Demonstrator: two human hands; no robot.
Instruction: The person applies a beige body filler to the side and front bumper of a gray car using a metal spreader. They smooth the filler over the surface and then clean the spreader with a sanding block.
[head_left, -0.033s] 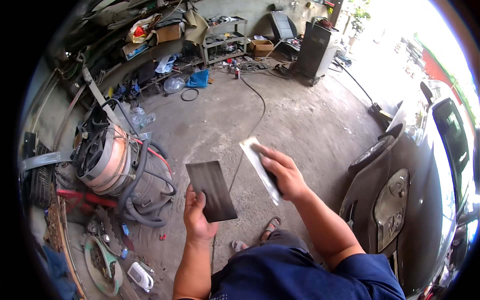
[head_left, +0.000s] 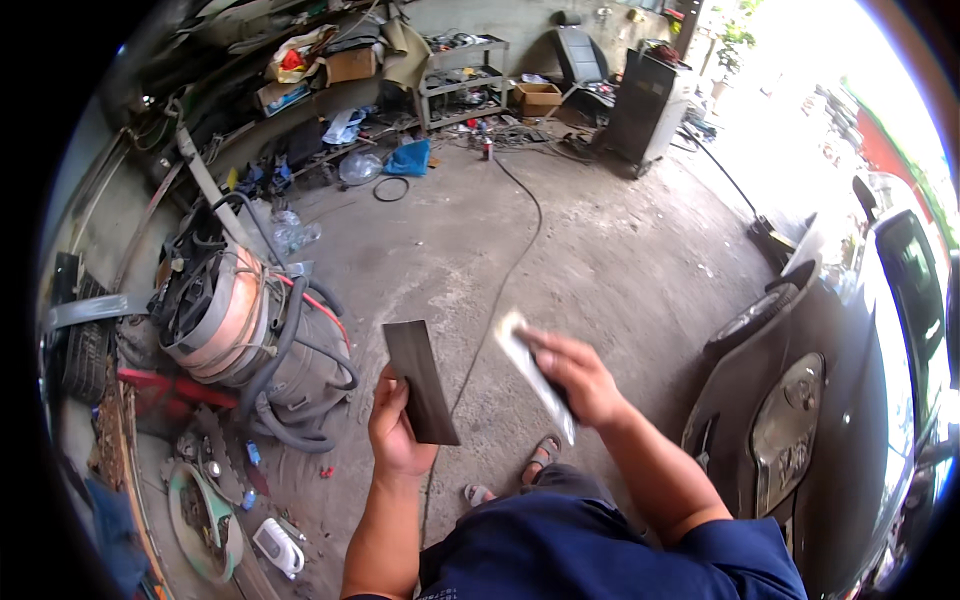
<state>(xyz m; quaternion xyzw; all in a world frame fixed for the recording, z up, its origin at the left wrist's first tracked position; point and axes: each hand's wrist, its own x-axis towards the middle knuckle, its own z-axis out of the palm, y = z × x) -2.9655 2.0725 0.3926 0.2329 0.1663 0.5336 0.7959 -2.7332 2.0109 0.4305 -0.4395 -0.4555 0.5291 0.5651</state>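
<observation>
My left hand (head_left: 395,430) holds a dark rectangular sheet (head_left: 420,380) upright by its lower edge, in front of my body. My right hand (head_left: 575,380) grips a pale flat strip (head_left: 530,375), whitish on its face, just to the right of the dark sheet. The strip slants from upper left to lower right and is blurred. The two pieces are a short gap apart and do not touch. Below my hands I see my blue clothing (head_left: 600,550) and my sandalled feet (head_left: 540,460) on the concrete floor.
A dark grey car (head_left: 800,400) with its headlight stands close on my right. A large vacuum machine with hoses (head_left: 240,320) and tool clutter sit on my left. A black cable (head_left: 520,240) runs across the floor toward shelves (head_left: 460,80) and a black cabinet (head_left: 650,105) at the back.
My right hand with the pale strip has shifted slightly down and is now blurred. The dark sheet in my left hand has turned and looks narrower.
</observation>
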